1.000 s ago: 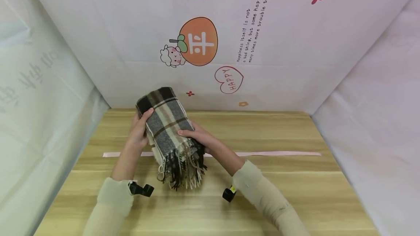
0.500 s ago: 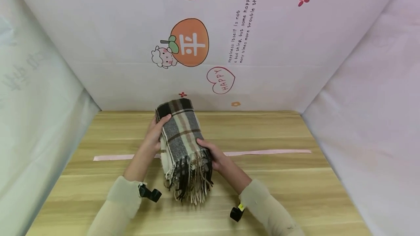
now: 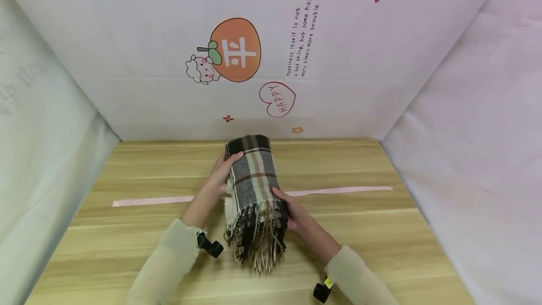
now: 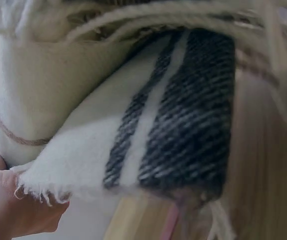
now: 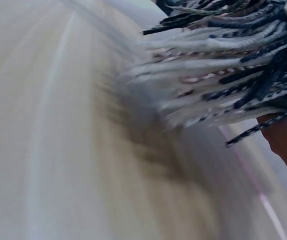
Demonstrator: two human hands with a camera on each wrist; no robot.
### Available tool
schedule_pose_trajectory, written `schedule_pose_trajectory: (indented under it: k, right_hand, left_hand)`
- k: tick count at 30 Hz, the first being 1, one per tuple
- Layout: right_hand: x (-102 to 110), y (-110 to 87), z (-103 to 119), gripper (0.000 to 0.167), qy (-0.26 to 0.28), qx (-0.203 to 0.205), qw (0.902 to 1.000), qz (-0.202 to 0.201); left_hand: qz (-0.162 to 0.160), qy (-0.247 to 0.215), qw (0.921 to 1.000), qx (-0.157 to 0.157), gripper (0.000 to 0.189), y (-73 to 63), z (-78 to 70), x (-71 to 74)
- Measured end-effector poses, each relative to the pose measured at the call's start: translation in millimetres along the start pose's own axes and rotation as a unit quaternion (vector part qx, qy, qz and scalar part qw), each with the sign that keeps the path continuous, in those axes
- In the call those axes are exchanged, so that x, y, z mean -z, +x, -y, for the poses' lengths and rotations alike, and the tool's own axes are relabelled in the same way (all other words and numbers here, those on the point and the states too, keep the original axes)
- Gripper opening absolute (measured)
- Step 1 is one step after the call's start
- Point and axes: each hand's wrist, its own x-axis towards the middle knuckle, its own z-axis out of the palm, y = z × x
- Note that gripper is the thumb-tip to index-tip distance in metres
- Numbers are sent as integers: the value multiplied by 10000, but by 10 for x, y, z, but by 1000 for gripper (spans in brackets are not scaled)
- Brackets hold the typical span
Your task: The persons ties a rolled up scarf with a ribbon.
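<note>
A folded plaid scarf (image 3: 254, 178) in black, grey, cream and brown is held between both hands, its fringe hanging toward the near side. On its left edge the left hand (image 3: 222, 173) grips, thumb on top and fingers hidden beneath. The right hand (image 3: 292, 208) grips the lower right edge, thumb over the top face. In the left wrist view, cream and dark folded layers of the scarf (image 4: 183, 115) fill the middle, with part of the left hand (image 4: 21, 205) at the lower left. The right wrist view shows the fringe of the scarf (image 5: 223, 70) above the table.
Below lies a wood-grain table (image 3: 127, 248), crossed by a pink tape strip (image 3: 338, 190) running left to right. A white printed backdrop (image 3: 338, 60) rises at the far edge, and white sheets flank both sides. Small black cameras (image 3: 210, 245) sit on the wrists.
Both hands have carried the scarf to the right and toward the near side, and it has turned straighter, its fringe now pointing more directly at the person. The head view has shifted slightly.
</note>
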Motion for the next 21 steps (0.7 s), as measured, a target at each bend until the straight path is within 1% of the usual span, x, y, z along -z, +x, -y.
schedule_pose_trajectory:
  k: [1,2,3,4,6,8,9,13,15,18,21]
  right_hand:
    - [22,-38,-13,30,130,-6,9998,120]
    - [46,-72,-26,29,262,-7,9994,246]
    - [70,-102,-40,30,401,-26,9985,370]
    - [92,-132,-53,32,510,-46,9976,457]
    - [136,-174,-77,36,629,-56,9969,468]
    - [173,-205,-97,34,730,-39,9969,295]
    - [188,-216,-108,32,734,-56,9972,154]
    - [233,-240,-154,28,704,-175,9964,-429]
    - [242,-240,-175,30,613,-277,9957,-643]
    - [244,-252,-195,35,598,-388,9933,-914]
    - [248,-260,-202,35,584,-401,9903,-1193]
  left_hand:
    - [29,-40,10000,13,70,30,34,-25]
    - [15,39,10000,30,72,59,69,-47]
    - [27,36,10000,44,74,89,102,-72]
    - [30,128,9999,63,76,117,134,-95]
    - [25,234,9997,116,81,174,198,-137]
    - [-7,454,9989,154,85,228,261,-161]
    - [22,387,9991,178,84,260,292,-167]
    - [-28,451,9986,291,86,360,397,-138]
    - [-12,461,9984,324,86,414,434,-120]
    - [-34,650,9974,321,88,476,478,-106]
    - [47,621,9977,259,86,542,531,-106]
